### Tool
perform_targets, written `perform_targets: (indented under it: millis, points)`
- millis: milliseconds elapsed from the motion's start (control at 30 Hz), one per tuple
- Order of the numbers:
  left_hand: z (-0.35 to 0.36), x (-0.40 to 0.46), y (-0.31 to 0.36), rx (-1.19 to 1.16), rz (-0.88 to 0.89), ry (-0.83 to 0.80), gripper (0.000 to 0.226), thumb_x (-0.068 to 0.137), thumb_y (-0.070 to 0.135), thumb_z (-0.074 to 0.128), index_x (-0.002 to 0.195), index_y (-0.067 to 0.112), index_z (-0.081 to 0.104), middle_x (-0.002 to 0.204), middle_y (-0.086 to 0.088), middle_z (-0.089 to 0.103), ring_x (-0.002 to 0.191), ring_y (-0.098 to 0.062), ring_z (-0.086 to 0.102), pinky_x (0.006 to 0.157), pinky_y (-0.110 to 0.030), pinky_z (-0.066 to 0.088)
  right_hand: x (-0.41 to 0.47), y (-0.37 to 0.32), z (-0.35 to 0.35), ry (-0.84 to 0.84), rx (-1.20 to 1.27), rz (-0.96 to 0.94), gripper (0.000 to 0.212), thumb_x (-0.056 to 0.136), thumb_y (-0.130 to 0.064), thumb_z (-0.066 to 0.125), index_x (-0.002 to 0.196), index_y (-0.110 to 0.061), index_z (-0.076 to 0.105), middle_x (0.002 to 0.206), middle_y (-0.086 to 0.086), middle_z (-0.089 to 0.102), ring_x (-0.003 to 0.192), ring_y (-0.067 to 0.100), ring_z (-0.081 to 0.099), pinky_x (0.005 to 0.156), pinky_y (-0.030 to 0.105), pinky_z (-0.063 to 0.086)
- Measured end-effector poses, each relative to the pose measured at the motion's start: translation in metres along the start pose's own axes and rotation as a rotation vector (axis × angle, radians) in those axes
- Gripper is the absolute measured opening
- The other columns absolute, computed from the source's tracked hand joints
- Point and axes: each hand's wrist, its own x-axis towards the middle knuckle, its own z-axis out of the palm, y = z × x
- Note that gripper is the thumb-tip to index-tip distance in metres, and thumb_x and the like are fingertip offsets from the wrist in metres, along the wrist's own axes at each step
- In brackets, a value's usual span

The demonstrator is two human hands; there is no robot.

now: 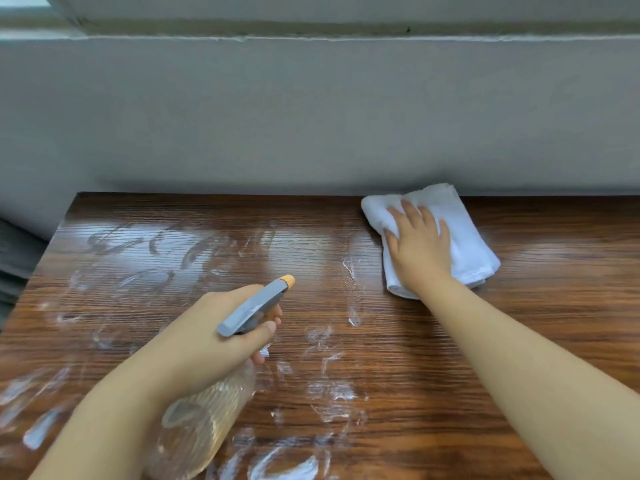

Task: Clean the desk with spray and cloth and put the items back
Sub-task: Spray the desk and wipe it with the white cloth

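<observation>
Midway: desk point(519, 341) sprayed, white smears left of cloth point(464, 237) unwiped. Spray bottle point(207, 420) gripped by curled left hand point(207, 330) fingers; cloth pressed flat under right hand point(420, 251), fingers straight. Items not yet returned.

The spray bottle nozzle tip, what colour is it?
Orange, on a grey spray head; the nozzle tip shows in the head view.

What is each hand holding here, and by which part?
Left hand grips the spray bottle at its neck, under the trigger head. Right hand lies flat on the cloth, gripping nothing.
</observation>
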Motion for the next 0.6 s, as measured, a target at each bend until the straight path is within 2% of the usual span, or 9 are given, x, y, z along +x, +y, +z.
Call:
perform_targets:
  millis: [100,233,367,533,600]
  points:
    - [0.001,-0.001,0.003,-0.027,0.017,0.003,0.008,0.095,0.023,0.061,0.094,0.029,0.066,0.095,0.016,0.072,0.071,-0.008,0.074,0.083,-0.040,0.057,-0.043,0.014,-0.003,-0.008,0.003,-0.022,0.059,0.093,-0.047,0.020,0.140,-0.025,0.045,0.152,0.002,0.038,0.140,0.028,0.031,0.110,0.051,0.022]
    - [0.001,-0.002,0.007,-0.095,0.025,0.006,0.013,0.094,0.022,0.062,0.091,0.034,0.066,0.099,0.014,0.073,0.078,-0.013,0.076,0.083,-0.041,0.059,-0.106,0.022,-0.001,0.027,-0.028,-0.057,0.050,0.092,-0.042,0.031,0.134,-0.025,0.050,0.142,0.003,0.050,0.130,0.027,0.039,0.104,0.049,0.029]
    - [-0.001,-0.002,0.009,-0.103,0.039,0.008,0.012,0.095,0.024,0.061,0.092,0.035,0.066,0.093,0.010,0.076,0.089,-0.011,0.075,0.085,-0.042,0.058,-0.142,0.002,0.003,0.022,-0.074,-0.171,0.049,0.088,-0.039,0.037,0.136,-0.028,0.044,0.142,0.001,0.050,0.128,0.026,0.040,0.103,0.050,0.028]
    - [-0.008,0.002,0.003,-0.082,0.036,0.014,0.015,0.095,0.023,0.060,0.107,0.030,0.065,0.101,0.020,0.071,0.072,-0.012,0.075,0.081,-0.039,0.057,-0.109,-0.028,0.008,-0.048,-0.086,-0.234,0.047,0.088,-0.039,0.036,0.133,-0.029,0.044,0.143,-0.001,0.048,0.130,0.027,0.039,0.103,0.052,0.027]
    - [-0.011,0.002,-0.003,-0.085,0.018,0.023,0.012,0.094,0.024,0.061,0.103,0.031,0.066,0.100,0.018,0.072,0.072,-0.013,0.075,0.081,-0.040,0.057,-0.076,-0.042,0.010,-0.055,-0.081,-0.216,0.047,0.090,-0.039,0.035,0.134,-0.029,0.046,0.146,0.000,0.046,0.133,0.028,0.039,0.105,0.051,0.023]
